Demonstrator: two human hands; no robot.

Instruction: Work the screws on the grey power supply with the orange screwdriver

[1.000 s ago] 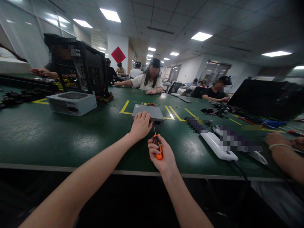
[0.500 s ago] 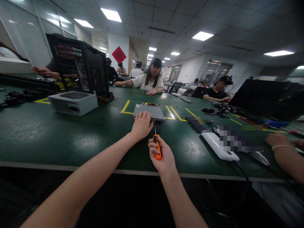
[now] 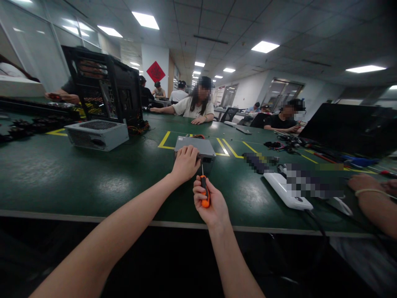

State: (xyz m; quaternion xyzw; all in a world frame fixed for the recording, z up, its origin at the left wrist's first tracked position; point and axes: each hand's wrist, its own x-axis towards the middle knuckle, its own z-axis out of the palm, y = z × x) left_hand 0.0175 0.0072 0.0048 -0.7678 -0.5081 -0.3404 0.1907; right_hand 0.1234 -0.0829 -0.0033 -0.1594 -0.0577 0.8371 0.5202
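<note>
A grey metal computer power supply (image 3: 203,145) lies on the green table in front of me, with some coloured wires at its far side. My left hand (image 3: 186,162) grips its near left part, the fingers bent over the top and near edge. In my right hand (image 3: 212,203) is a screwdriver (image 3: 205,194) with an orange and black handle, the fingers closed round it. Its thin shaft points up and away at the near face of the power supply, close to my left fingertips. What the tip touches is too small to make out.
Left on the table (image 3: 130,186) are a second power supply (image 3: 107,138) and a black computer case (image 3: 124,91). To the right lie a white power bank-like box (image 3: 287,192) with a cable, and a large black panel (image 3: 350,128). A co-worker's hand (image 3: 366,186) rests at the far right.
The screwdriver handle has turned a little in my right hand, showing more black, and my right fingers have shifted on it. My left hand and the power supply stay in place.
</note>
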